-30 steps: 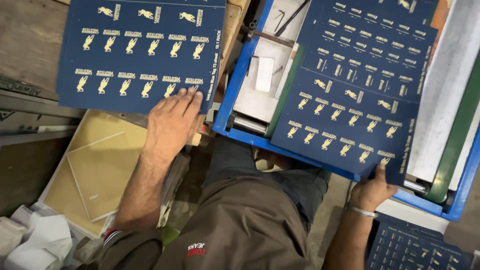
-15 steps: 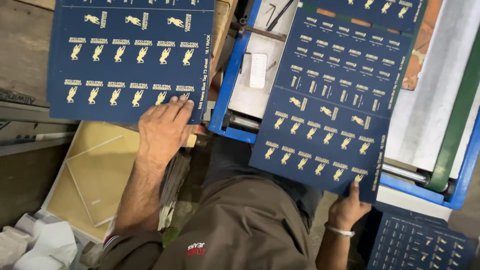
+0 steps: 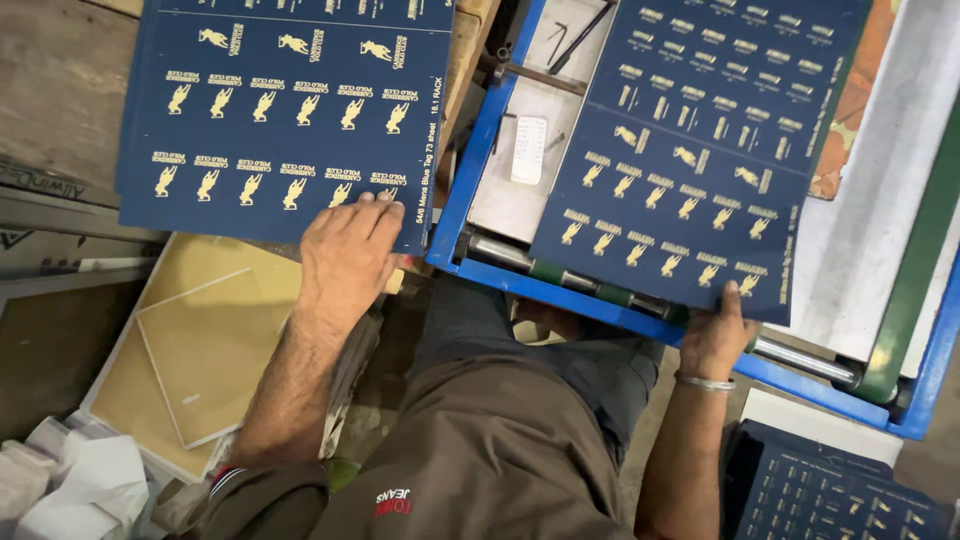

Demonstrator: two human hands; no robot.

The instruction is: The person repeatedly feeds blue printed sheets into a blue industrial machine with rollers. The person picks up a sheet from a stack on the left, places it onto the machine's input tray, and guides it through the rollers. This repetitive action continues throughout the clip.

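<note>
While left hand (image 3: 345, 250) presses stacked sheet (image 3: 280, 110) | right hand (image 3: 715, 335) grips machine sheet (image 3: 690, 150)

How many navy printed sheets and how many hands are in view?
Navy sheets: 3, left, on the machine, bottom right
Hands: 2, left hand, right hand
Total: 5

Left hand (image 3: 345, 255) flat, palm down, fingers together and extended forward, bare forearm angled up from lower left; right hand (image 3: 715, 335) raised with fingers pinched closed, thumb pointing up, wrist banded, forearm near vertical.
</note>
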